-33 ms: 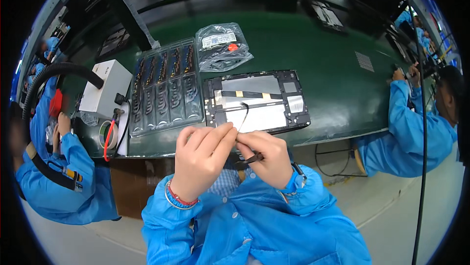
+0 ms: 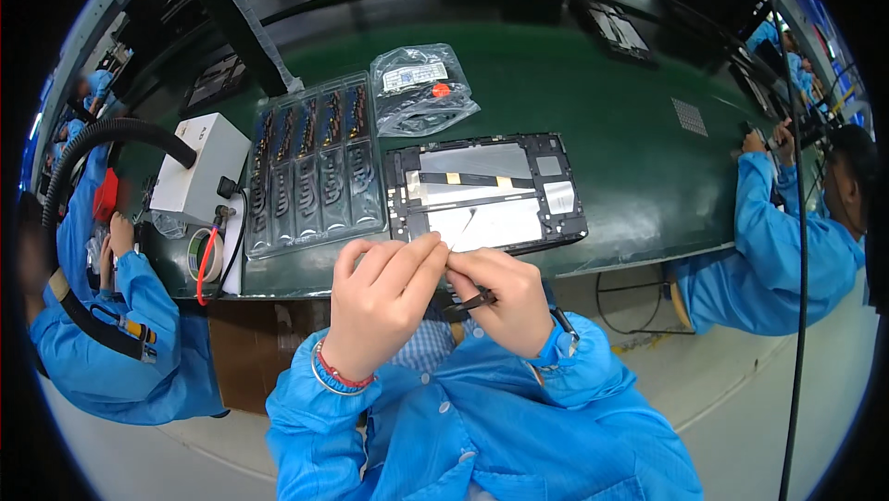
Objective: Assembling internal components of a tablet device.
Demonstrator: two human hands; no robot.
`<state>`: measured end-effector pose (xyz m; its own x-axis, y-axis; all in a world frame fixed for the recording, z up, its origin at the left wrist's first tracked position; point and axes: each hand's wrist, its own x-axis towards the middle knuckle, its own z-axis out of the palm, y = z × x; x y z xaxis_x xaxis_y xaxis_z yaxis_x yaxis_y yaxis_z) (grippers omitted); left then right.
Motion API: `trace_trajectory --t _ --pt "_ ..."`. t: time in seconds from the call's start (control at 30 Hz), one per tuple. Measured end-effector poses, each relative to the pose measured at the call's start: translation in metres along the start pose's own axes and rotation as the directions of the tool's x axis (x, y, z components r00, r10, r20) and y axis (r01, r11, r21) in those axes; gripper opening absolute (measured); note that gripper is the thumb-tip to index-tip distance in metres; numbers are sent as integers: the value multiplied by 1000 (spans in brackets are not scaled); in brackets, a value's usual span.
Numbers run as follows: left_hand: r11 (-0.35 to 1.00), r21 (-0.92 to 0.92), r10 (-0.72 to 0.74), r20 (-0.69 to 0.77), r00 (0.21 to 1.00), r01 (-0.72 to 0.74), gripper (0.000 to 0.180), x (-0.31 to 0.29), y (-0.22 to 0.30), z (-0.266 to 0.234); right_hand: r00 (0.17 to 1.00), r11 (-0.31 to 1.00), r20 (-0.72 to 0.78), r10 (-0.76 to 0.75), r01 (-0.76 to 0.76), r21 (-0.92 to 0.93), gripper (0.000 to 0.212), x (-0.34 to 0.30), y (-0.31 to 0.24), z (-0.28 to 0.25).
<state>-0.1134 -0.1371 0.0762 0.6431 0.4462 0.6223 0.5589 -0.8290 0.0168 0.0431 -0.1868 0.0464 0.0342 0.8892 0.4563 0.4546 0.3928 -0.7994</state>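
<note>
My left hand [image 2: 381, 293] and my right hand [image 2: 500, 297] meet fingertip to fingertip at the bench's front edge. Between them they pinch a thin dark strip [image 2: 470, 215], like a small flex cable, whose tip sticks up past the fingers. A black slender tool [image 2: 474, 301], perhaps tweezers, is tucked under the fingers of my right hand; most of it is hidden. Just beyond lies an opened tablet body [image 2: 567, 214], flat, with a black frame, silver plates and a black ribbon fixed by yellow tape.
Left of the tablet stands a clear tray [image 2: 313, 163] of small flex parts. Behind it lies a clear plastic bag [image 2: 426, 93]. Further left are a white box [image 2: 199, 168] with a black hose and a tape roll [image 2: 206, 255]. Co-workers in blue sit on both sides.
The strip's free end, which curled up tall above my fingertips, now shows shorter and thinner. Both hands stay almost in place.
</note>
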Motion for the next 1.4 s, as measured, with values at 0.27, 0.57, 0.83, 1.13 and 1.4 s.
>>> trace_trajectory --t 0.27,0.57,0.83,1.13,1.4 --pt "998 49 35 -4 999 -35 26 -1 -3 2 998 987 22 -54 57 -149 22 -1 -1 4" --pt "966 -3 -250 -266 931 259 20 -23 -32 -6 996 998 83 -21 26 -51 26 0 6 6" --pt "535 395 -780 -110 616 747 9 -192 -71 -41 975 980 143 169 -181 77 22 -9 23 3" --pt "234 191 -962 -94 255 953 8 -163 -57 -43 914 942 332 232 -296 159 18 4 18 11" --pt "619 -581 -653 -8 757 528 39 -23 -5 6 871 843 439 221 -397 362 14 -1 8 5"
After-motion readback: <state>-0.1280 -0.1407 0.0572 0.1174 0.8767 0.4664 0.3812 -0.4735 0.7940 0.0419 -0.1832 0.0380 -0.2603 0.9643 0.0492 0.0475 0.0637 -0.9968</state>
